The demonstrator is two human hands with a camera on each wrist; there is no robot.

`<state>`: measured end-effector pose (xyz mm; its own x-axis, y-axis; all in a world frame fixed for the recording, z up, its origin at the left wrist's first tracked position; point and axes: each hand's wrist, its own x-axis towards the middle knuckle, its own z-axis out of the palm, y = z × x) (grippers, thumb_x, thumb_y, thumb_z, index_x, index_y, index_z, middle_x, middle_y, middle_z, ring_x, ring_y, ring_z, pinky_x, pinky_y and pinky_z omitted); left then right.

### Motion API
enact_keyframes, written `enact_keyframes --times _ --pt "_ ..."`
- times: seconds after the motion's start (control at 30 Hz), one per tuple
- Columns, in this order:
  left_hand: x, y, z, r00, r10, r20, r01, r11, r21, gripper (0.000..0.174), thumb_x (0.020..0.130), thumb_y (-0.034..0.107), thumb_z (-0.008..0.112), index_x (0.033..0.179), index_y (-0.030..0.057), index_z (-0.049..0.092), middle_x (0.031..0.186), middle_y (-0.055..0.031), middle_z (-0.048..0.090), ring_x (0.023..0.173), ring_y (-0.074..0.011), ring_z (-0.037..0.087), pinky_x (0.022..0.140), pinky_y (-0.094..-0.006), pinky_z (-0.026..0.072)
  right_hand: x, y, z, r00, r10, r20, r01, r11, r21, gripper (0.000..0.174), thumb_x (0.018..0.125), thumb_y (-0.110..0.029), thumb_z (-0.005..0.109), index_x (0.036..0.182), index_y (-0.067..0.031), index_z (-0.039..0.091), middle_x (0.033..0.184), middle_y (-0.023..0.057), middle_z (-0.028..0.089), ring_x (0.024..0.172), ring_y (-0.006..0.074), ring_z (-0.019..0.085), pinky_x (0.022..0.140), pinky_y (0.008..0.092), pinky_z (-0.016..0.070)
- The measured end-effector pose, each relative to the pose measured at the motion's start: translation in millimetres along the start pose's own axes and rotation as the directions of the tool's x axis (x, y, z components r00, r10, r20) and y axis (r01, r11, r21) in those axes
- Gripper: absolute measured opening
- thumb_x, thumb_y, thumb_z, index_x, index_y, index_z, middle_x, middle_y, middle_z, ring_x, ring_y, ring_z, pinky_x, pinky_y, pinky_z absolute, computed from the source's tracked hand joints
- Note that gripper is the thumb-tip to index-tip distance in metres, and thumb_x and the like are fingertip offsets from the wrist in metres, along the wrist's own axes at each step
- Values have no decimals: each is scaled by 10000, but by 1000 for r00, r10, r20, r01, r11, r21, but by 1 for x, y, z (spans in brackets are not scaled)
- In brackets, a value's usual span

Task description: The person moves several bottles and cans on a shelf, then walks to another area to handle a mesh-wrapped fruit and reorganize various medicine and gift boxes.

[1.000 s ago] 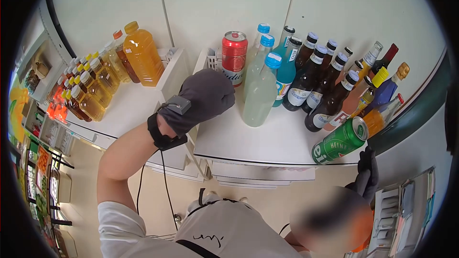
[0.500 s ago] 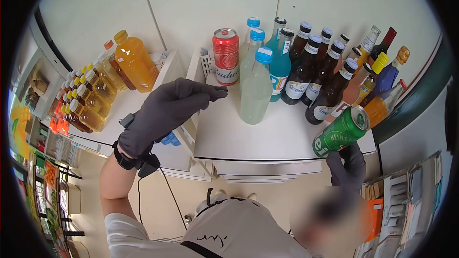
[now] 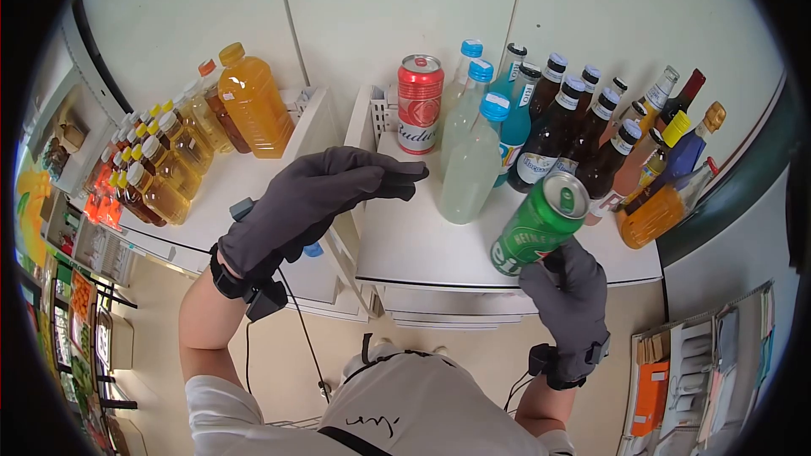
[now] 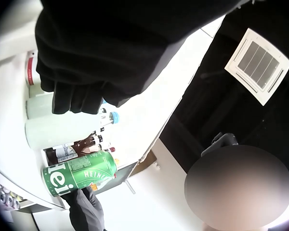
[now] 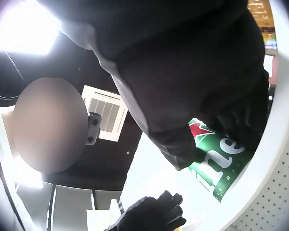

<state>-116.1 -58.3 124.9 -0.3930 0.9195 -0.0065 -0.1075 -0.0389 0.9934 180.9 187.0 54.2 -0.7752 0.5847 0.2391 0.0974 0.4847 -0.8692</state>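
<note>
- We note the left hand (image 3: 312, 203), fingers straight and holding nothing, above the shelf's (image 3: 422, 245) left edge, near the red can (image 3: 420, 103).
- We see the right hand (image 3: 568, 295) gripping the green can (image 3: 541, 224), tilted, over the shelf's front edge.

The green aluminium beer can (image 3: 539, 224), with white lettering and a silver lid, tilts with its lid up and toward the far right. The gloved right hand (image 3: 568, 291) grips its lower body above the near edge of the white shelf (image 3: 422, 249).
</note>
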Motion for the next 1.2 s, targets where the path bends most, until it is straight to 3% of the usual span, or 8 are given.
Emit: enact_keyframes --times 0.23,0.37,0.5,0.63,0.73,1.0,1.1,1.2 --pt "-5 -12 -7 999 15 42 -16 1000 11 393 1233 103 603 1557 -101 690 1589 -181 761 1434 -213 739 1297 -377 533 13 -21 37 992 -100 82 102 995 -14 443 1000 -135 840 1424 -35 762 1173 80 876 1038 161 802 1001 340 622" --pt "-10 -18 -9 1000 4 10 -5 998 62 381 1211 125 674 1548 -40 739 1547 -134 795 1368 -154 746 1222 -342 569 17 -33 58 988 -108 111 108 994 6 464 1003 -150 845 1444 -45 747 1163 97 873 1036 204 820 1017 360 630" --pt "-17 -26 -4 997 -2 -73 20 969 247 363 1163 128 764 1507 12 787 1485 -89 830 1246 -106 758 1116 -321 604 15 -39 78 987 -103 128 106 994 -21 509 1010 -159 845 1493 -48 725 1175 116 874 1046 233 841 1016 374 640" --pt "-19 -53 0 991 114 -74 -90 959 268 374 1109 140 850 1463 26 804 1428 -78 853 1147 -92 754 1016 -318 620 10 -35 81 983 -145 111 150 988 -42 599 1013 -163 847 1577 -42 685 1205 138 879 1081 258 862 1005 383 653" --pt "-20 -69 3 925 379 36 -346 797 496 427 1043 182 915 1419 10 806 1395 -120 865 1116 -177 807 998 -368 642 2 -27 76 980 -167 107 170 985 -19 676 1012 -167 854 1640 -21 649 1226 158 881 1118 279 872 1006 390 665" --pt "-33 -52 13 863 492 111 -389 508 769 442 968 229 928 1347 28 822 1342 -171 857 1201 -390 807 1118 -512 626 -8 -20 86 954 -289 81 293 955 -45 808 996 -144 887 1708 64 566 1309 222 862 1196 331 866 1058 395 673" --pt "-37 -47 11 858 507 83 -365 489 792 414 977 233 915 1334 42 833 1327 -155 862 1201 -379 807 1153 -521 612 2 -24 96 936 -324 136 323 946 26 877 1007 -209 914 1744 64 525 1285 260 842 1101 380 869 942 412 665" --pt "-45 -53 1 854 516 75 -358 476 803 402 975 240 909 1324 52 841 1315 -145 864 1196 -372 807 1186 -532 600 -3 -26 94 931 -354 89 359 932 -46 838 1004 -208 906 1724 44 561 1281 261 841 1063 391 857 918 421 659"
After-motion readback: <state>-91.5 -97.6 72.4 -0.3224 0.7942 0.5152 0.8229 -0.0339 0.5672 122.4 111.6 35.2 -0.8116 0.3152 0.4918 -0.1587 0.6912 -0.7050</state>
